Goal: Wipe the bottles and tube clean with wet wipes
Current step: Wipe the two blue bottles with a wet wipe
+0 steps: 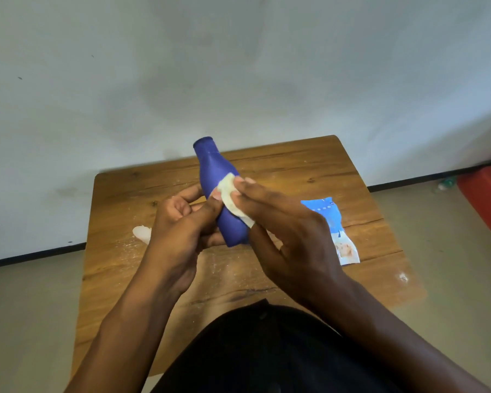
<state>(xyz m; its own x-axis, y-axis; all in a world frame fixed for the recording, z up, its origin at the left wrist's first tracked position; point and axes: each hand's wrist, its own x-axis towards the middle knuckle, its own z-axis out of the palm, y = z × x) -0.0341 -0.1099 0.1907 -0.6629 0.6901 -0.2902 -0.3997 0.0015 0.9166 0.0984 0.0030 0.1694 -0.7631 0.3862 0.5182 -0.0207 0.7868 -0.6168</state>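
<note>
A blue bottle point(214, 177) is held tilted above the wooden table point(295, 171), its cap end pointing away from me. My left hand point(179, 222) grips the bottle's lower part from the left, thumb along its side. My right hand point(292, 231) presses a white wet wipe point(233, 198) against the bottle's right side with fingers and thumb. The bottle's base is partly hidden between my hands.
A blue and white wet-wipe packet point(335, 228) lies on the table to the right of my hands. A small white object point(141, 234) peeks out left of my left hand. A red container point(485, 199) stands on the floor at far right. The wall is just behind the table.
</note>
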